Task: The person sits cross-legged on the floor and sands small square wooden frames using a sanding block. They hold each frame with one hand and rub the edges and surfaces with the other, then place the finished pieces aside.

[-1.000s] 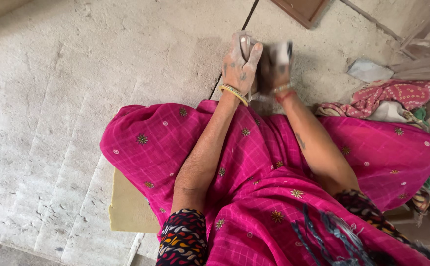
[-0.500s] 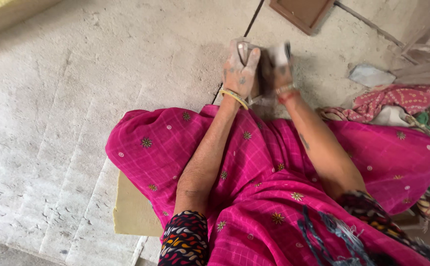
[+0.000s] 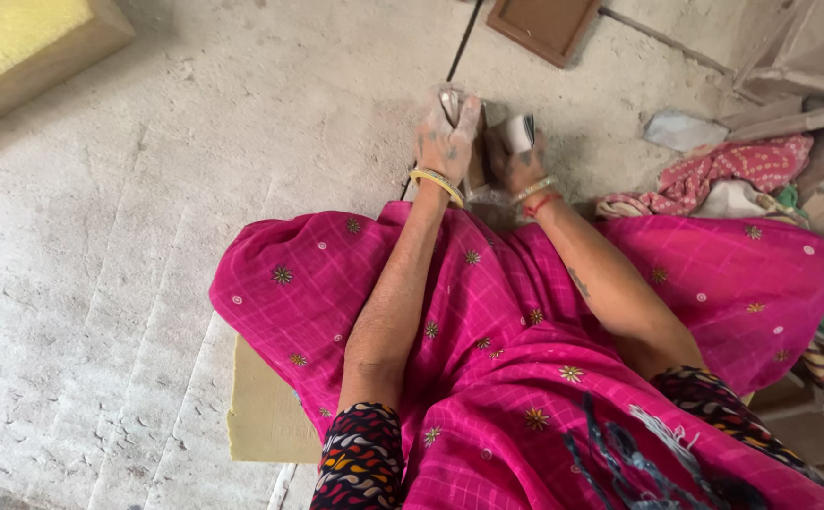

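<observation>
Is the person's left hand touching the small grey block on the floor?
Touching. The head view shows the left hand pressed over the grey block, fingers lying on its top with no gap; the right hand grips another dark piece beside it.

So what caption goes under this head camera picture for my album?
Seated on a concrete floor in bright pink cloth, a person's left hand and right hand grip a small dusty object.

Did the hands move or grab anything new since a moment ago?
Hardly. The left hand and right hand are still pressed around the same small grey object on the dusty floor; nothing was let go. Only the view shifted, so a yellow block now shows at the upper left.
</observation>
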Tool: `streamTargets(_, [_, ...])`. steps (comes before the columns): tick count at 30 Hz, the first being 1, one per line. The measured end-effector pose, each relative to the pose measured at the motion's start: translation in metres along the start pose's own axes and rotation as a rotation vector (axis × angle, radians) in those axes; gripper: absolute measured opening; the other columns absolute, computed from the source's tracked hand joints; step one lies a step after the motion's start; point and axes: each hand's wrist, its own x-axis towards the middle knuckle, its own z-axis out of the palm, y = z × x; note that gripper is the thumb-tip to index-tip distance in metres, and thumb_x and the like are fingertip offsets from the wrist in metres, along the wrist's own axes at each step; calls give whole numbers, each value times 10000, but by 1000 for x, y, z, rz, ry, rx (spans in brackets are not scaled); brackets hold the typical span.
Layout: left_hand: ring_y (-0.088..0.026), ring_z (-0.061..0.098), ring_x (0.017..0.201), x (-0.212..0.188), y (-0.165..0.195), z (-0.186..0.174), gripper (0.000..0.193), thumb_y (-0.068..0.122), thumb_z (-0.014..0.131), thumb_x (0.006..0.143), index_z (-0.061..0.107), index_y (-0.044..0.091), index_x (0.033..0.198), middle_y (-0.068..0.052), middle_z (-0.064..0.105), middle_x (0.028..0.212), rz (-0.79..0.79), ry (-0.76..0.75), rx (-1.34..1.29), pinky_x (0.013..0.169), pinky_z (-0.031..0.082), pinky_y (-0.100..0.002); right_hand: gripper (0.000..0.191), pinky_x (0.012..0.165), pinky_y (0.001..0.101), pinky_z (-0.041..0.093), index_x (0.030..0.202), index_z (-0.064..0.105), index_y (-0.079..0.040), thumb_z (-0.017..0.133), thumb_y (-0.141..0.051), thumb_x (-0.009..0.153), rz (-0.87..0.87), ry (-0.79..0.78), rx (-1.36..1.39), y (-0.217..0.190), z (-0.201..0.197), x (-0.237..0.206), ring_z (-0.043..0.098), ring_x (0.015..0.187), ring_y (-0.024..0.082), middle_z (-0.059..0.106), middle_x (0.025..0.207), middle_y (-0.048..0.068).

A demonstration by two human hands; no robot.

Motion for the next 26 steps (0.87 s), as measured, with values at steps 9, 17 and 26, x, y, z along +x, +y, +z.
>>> streamTargets(9, [-203,677,722,5,8,-6,310,317,628,989,623,45,1136,-95,689,786,-197,-20,-130,698,561,-371,366,884,623,521,1245,634,-131,690,-251,904,192,-66,253,1,-11,14,719,1015,297,746,1089,76])
streamTargets(17, [-171,656,757,-2,11,-11,268,269,703,981,650,40,1110,-79,681,832,-80,-2,-165,703,551,-329,262,921,427,537,1144,747,-45,629,-213,982,541,-185,924,1,-18,-39,701,1029,341,742,1093,150])
streamTargets(26, [-165,669,775,-29,5,-53,481,337,777,918,543,54,1229,-106,702,1004,-62,-19,-12,679,557,-325,463,424,257,338,984,707,-73,798,-523,924,1349,-5,1406,4,-25,-50,474,480,72,599,701,15])
